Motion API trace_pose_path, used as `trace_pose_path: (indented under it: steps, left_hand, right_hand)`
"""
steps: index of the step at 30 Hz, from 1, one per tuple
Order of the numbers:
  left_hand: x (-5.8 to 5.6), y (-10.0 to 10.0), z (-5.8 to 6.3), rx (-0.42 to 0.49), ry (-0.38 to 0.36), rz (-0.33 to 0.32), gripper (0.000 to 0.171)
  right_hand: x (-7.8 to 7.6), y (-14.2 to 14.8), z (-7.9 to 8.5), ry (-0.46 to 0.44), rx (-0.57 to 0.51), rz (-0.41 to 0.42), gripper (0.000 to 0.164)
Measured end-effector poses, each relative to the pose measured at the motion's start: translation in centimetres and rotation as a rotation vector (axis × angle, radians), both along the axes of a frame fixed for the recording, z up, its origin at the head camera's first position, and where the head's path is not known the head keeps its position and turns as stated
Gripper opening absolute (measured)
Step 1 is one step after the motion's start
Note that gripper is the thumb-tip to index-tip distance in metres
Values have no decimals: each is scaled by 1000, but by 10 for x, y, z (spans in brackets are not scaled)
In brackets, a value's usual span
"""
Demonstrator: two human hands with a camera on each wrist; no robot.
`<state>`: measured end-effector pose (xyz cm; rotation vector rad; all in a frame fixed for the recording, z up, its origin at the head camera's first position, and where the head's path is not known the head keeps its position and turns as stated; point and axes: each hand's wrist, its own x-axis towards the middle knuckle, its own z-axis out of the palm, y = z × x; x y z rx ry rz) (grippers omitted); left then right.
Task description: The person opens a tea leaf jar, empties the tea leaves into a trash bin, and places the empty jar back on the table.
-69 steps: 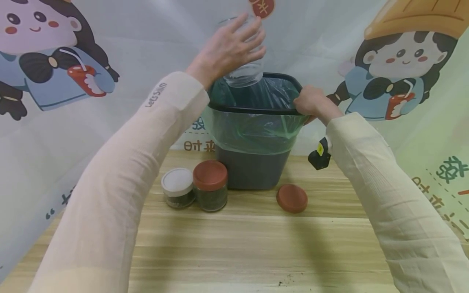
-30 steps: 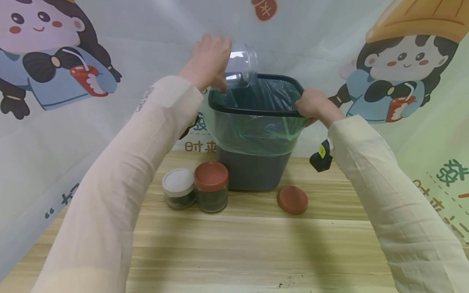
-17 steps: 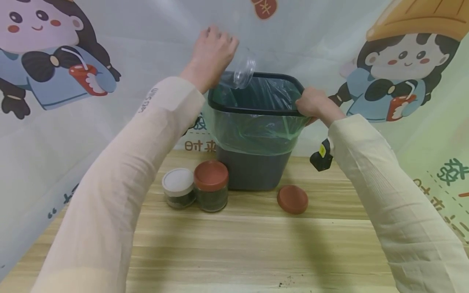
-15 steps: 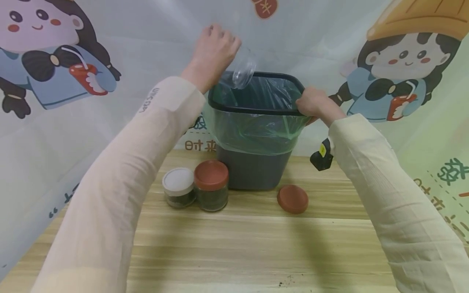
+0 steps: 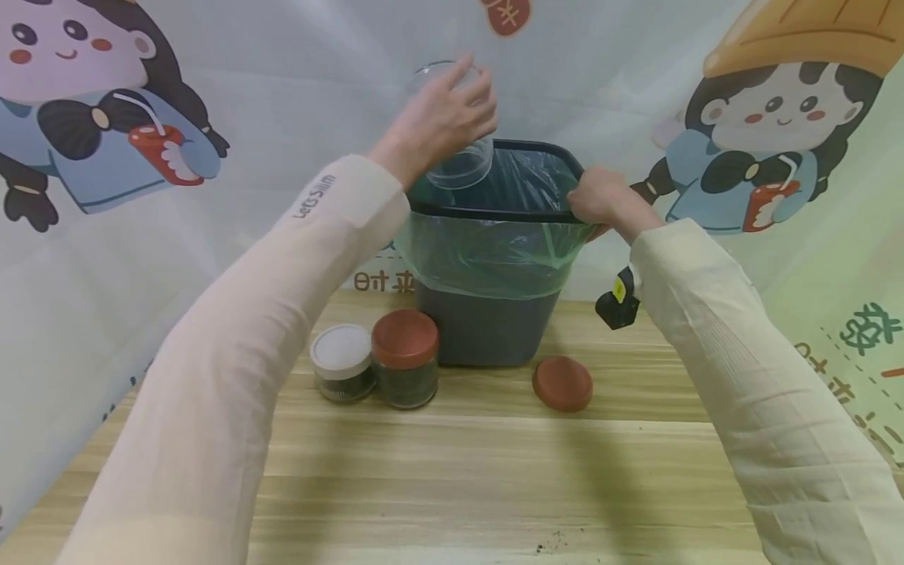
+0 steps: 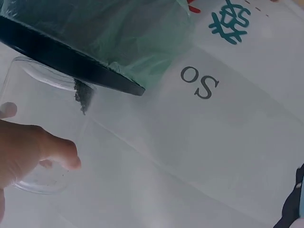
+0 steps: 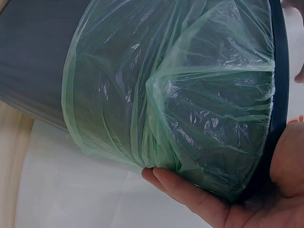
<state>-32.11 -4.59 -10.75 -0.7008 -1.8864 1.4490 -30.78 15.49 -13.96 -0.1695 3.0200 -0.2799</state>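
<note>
My left hand (image 5: 448,114) grips a clear jar (image 5: 462,174) turned mouth-down over the left side of a grey trash bin (image 5: 487,326). In the left wrist view the thumb lies across the jar (image 6: 40,102), and a dark crumbly clump (image 6: 83,95) shows near its mouth by the bin's black rim (image 6: 61,57). My right hand (image 5: 600,196) holds the bin's right rim. Its fingers (image 7: 190,190) press under the green bag (image 7: 199,90) folded over the outside, as the right wrist view shows.
Left of the bin's foot stand a white-lidded jar (image 5: 342,362) and a red-lidded jar (image 5: 406,357), both with dark contents. A loose red lid (image 5: 563,384) lies to the right. Dark specks (image 5: 554,543) dot the wooden table (image 5: 424,486) near its front. A printed curtain (image 5: 297,86) hangs behind.
The jar was mouth-down, higher up, then lay tipped sideways to the right; now it is mouth-down again with its mouth at the bin opening. My right hand has stayed on the rim.
</note>
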Motion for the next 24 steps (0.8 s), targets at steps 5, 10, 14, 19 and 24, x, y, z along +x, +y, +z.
trace_pose_path:
  steps: [5, 10, 14, 19, 24]
  left_hand:
    - [2, 6, 4, -241, 40, 15, 95]
    - [4, 15, 8, -393, 77, 8, 103]
    - [5, 22, 7, -441, 98, -28, 102]
    - [6, 30, 3, -486, 106, -43, 98]
    - [7, 34, 2, -514, 80, -25, 96]
  right_hand:
    - [0, -1, -1, -3, 13, -4, 30]
    - [0, 0, -1, -2, 22, -3, 29]
    - [-1, 1, 0, 3, -35, -25, 29]
    - [-2, 2, -1, -20, -139, -73, 27]
    - [-2, 1, 0, -33, -118, -69, 29]
